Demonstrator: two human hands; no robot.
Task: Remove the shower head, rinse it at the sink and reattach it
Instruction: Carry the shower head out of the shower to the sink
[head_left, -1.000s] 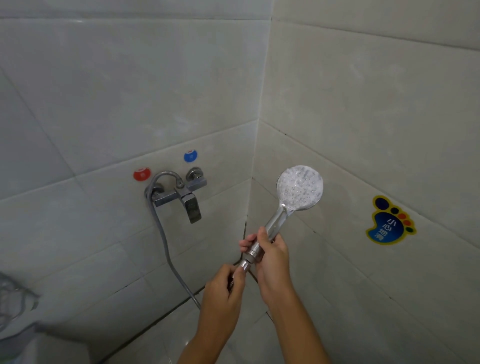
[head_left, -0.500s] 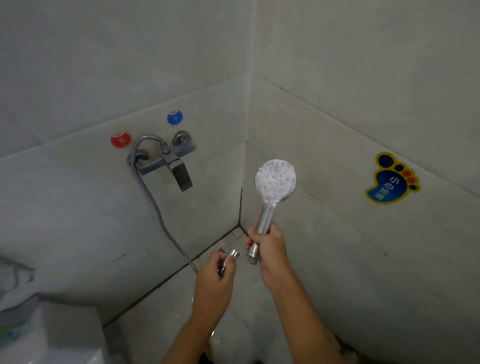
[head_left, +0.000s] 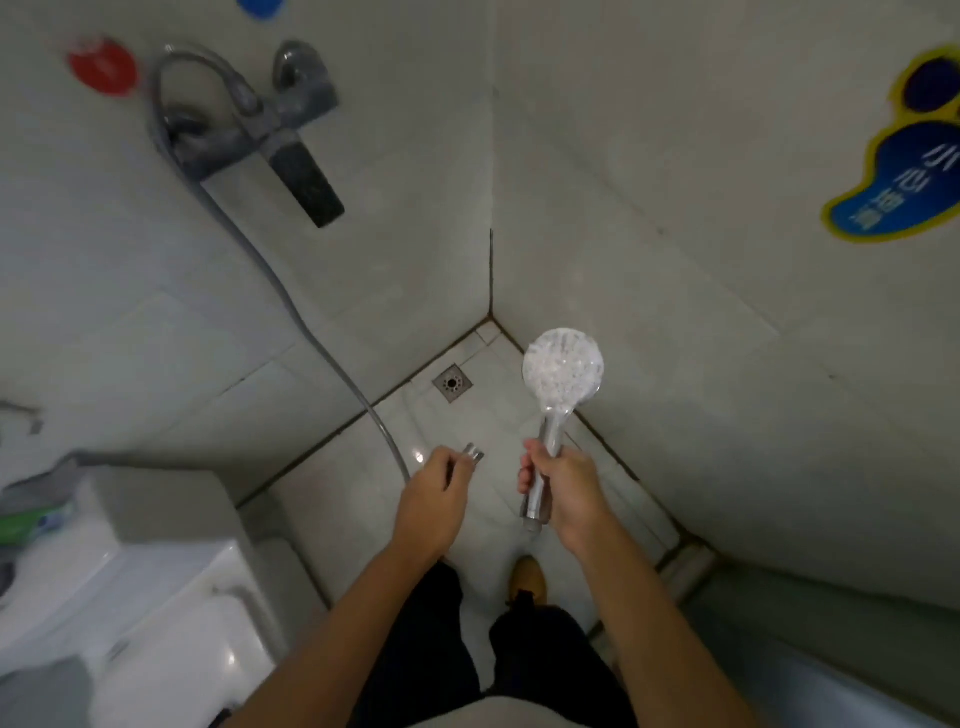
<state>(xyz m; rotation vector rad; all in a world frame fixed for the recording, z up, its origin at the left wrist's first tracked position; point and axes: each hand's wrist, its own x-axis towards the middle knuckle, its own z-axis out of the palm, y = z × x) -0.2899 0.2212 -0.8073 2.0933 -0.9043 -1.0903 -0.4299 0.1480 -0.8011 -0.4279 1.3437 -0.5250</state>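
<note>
The chrome shower head (head_left: 562, 370) points its round nozzle face up toward me, detached from the hose. My right hand (head_left: 563, 491) is wrapped around its handle, whose threaded end sticks out below the fist. My left hand (head_left: 434, 496) pinches the metal nut at the free end of the grey hose (head_left: 291, 306), a hand's width left of the handle. The hose runs up the left wall to the wall faucet (head_left: 260, 124).
A floor drain (head_left: 452, 383) sits in the tiled corner. A white toilet tank (head_left: 130, 571) stands at lower left. Red (head_left: 103, 65) and blue temperature stickers sit above the faucet; a blue foot-shaped sticker (head_left: 904, 171) is on the right wall. My legs and a foot show below.
The shower head has come off the hose and my hands have drawn apart. My view has tilted down toward the floor, showing the drain and toilet.
</note>
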